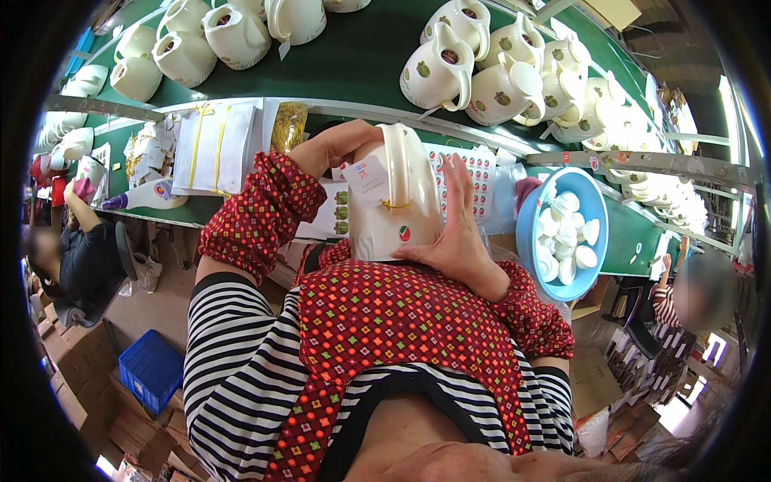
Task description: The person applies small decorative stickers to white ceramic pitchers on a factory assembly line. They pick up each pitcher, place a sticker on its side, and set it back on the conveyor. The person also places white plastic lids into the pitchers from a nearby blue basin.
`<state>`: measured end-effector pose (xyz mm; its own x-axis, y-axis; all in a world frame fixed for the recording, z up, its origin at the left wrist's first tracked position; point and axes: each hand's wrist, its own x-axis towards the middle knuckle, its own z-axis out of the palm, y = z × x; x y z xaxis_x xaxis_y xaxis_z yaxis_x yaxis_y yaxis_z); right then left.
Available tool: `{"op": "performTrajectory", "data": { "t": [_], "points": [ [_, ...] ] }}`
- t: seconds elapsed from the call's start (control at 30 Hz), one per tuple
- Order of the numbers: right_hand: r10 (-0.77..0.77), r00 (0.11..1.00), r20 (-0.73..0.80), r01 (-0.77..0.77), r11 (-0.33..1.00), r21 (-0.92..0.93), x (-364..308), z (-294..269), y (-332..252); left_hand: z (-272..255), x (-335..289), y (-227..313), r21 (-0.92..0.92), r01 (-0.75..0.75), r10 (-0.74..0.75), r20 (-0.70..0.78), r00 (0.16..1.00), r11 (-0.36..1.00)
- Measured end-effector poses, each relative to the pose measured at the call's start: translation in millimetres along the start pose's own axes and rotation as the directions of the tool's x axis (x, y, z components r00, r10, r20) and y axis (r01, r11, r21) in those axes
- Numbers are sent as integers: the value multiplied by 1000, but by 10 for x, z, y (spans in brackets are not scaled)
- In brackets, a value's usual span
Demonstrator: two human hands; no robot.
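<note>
A cream jug (418,215) with a handle leans against my apron, close to my body. A white paper tag (368,183) hangs from the handle (399,161) on a yellow tie. Low on the jug's body is a small round red and green sticker (404,233). My left hand (347,147) is closed round the jug's upper left side, its fingertips partly hidden. Along the right side, my right hand (464,241) has its fingers stretched out and apart, with the thumb touching the jug below the sticker. Behind that hand lies a sheet of round stickers (470,178).
Several similar jugs (438,68) stand on the green conveyor (345,64) ahead. At right, a blue basin (526,233) holds white lids (566,233). Papers bound with yellow ties (210,149) and a bottle (148,195) lie left. Other people sit at both sides.
</note>
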<state>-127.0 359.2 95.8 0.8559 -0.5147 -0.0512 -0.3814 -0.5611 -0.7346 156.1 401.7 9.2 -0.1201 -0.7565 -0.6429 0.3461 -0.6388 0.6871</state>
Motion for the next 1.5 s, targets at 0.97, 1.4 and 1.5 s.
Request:
{"op": "performTrajectory", "data": {
  "t": [0.97,1.4,1.5],
  "points": [
    [205,973,-110,-159,931,330,422,-206,701,-1032,2077,1456,951,-40,885,-269,381,307],
    [330,933,-142,-45,499,865,793,-607,389,-3217,320,1682,958,287,606,-239,759,18],
    [311,945,-105,-31,401,915,888,-720,232,-3150,445,1429,982,157,760,-182,624,106]
  ]
}}
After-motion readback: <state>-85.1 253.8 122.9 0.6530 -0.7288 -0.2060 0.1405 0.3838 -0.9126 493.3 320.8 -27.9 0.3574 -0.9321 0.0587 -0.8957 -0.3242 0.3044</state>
